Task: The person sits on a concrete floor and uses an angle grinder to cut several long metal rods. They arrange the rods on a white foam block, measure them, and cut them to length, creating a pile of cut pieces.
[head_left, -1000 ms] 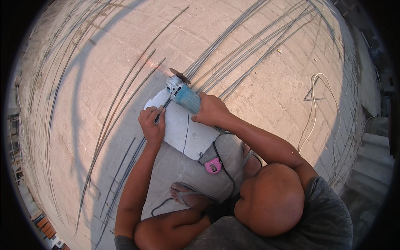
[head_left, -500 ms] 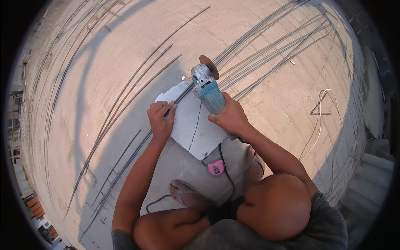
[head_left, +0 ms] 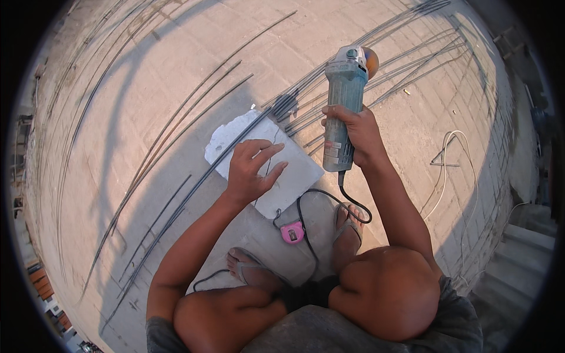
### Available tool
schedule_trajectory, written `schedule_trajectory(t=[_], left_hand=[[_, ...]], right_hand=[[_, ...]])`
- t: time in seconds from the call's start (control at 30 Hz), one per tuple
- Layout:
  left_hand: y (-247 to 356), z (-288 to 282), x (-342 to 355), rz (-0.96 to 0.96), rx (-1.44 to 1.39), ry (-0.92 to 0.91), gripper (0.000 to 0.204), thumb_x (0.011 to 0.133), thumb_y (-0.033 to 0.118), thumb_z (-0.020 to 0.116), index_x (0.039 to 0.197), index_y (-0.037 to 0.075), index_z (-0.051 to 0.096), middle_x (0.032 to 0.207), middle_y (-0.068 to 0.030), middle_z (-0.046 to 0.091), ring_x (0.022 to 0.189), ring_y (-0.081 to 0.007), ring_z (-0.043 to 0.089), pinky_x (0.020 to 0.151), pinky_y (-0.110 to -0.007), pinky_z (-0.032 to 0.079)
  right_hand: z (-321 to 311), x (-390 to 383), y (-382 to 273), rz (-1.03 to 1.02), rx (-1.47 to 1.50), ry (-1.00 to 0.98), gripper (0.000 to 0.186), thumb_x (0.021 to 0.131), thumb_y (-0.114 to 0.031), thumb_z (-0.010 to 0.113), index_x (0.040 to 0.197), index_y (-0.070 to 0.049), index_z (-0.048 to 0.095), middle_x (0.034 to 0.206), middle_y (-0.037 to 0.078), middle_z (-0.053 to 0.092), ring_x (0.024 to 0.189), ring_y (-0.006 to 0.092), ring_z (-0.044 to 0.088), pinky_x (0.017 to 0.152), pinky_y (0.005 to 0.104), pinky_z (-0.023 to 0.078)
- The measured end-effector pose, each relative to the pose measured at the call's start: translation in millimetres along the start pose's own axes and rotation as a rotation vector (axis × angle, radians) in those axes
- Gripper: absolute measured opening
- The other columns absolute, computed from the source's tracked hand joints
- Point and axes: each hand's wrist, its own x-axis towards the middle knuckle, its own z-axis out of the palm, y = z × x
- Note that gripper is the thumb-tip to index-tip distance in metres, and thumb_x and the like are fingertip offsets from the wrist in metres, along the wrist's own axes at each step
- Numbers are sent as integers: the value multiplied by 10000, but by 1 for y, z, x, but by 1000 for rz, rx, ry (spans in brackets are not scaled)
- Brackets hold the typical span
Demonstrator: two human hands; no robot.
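Nearby, cord (head_left: pixel 321 190) from the grinder (head_left: pixel 344 117) skirts a tape measure (head_left: pixel 292 233).

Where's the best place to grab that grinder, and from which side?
Probably around the long body of the grinder, coming from the right, as the right hand does. The body is slim enough to wrap fingers around, and the disc sits at the far end, away from them. The cord leaves the near end.

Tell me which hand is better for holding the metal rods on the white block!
Probably the left hand: it looks empty, its fingers spread, near the metal rods on the white block. The right hand is busy gripping the grinder.
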Motion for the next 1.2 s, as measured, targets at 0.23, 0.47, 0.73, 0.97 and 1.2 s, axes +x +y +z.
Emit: schedule_trajectory(t=[0.23, 0.47, 0.73, 0.97, 1.2], left_hand=[[64, 20, 46, 320, -114, -71, 434, 763, 218, 919, 1161, 127, 774, 1087, -49, 711, 1002, -242, 700, 859, -397, 570], [64, 24, 47, 482, -60, -81, 378, 775, 184, 893, 1119, 90, 769, 1091, -39, 717, 1065, -253, 735, 916, -392, 614], [65, 23, 51, 371, -234, -263, 310, 778, 99, 871, 1072, 100, 772, 1114, -50, 708, 1072, -261, 731, 838, -368, 631], [76, 34, 43, 185, -339, -302, 399, 670, 68, 952, 992, 98, 720, 1029, -74, 694, 908, -274, 690, 754, -391, 590], [86, 31, 46, 173, -233, -351, 380, 688, 96, 937, 966, 107, 678, 1061, -76, 708, 960, -277, 724, 721, -383, 608]], right_hand=[[-16, 4, 8, 186, 229, 24, 337, 894, -163, 771, 1129, 23, 617, 880, 161, 684, 654, 222, 667, 526, 355, 571], [-26, 1, 24, 258, 365, -37, 306, 900, -150, 757, 1115, 15, 615, 862, 144, 676, 660, 235, 674, 548, 357, 585], [-24, -13, 22, 132, 195, 35, 295, 857, -143, 816, 1032, 32, 655, 796, 91, 666, 643, 173, 660, 562, 350, 564], [-31, -19, 19, 150, 170, -41, 319, 814, -140, 820, 1025, 34, 656, 821, 72, 654, 658, 152, 635, 541, 327, 519], [-31, -25, 14, 109, 156, -3, 383, 805, -143, 824, 1080, 40, 631, 841, 72, 644, 655, 160, 637, 530, 337, 527]])
